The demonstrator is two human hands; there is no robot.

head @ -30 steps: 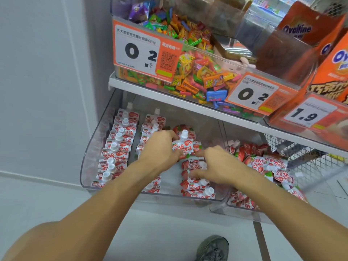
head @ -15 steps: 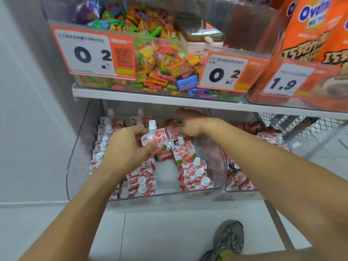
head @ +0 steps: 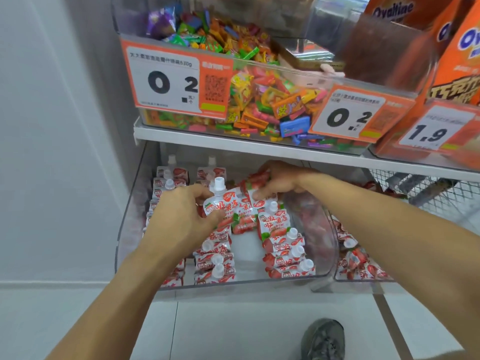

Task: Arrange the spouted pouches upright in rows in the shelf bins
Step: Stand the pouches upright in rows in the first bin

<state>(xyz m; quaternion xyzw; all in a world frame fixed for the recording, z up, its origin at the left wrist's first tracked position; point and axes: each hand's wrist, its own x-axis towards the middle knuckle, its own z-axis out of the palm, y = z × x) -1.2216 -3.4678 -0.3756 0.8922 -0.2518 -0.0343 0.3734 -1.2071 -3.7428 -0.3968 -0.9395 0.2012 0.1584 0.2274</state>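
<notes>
A clear plastic shelf bin (head: 122,237) holds rows of red-and-white spouted pouches with white caps. My left hand (head: 179,219) grips one upright pouch (head: 220,203) in the middle of the bin, thumb on its front. My right hand (head: 278,181) reaches to the back of the bin and holds a red pouch (head: 255,179) there, fingers curled over it. More pouches (head: 285,248) stand in a row at the right, and others (head: 215,258) run along the middle. A far-left row (head: 166,183) is partly hidden by my left arm.
A second clear bin (head: 363,278) at the right holds jumbled pouches. The white shelf (head: 259,148) overhead carries a candy bin (head: 249,100) with price tags and orange Ovaltine packs (head: 457,61). A wire basket (head: 428,193) is at far right. My shoe (head: 323,339) stands on the tiled floor.
My right hand moved from the front right row to the back of the bin and took hold of a pouch there. My left hand keeps its pouch upright. The camera shifted.
</notes>
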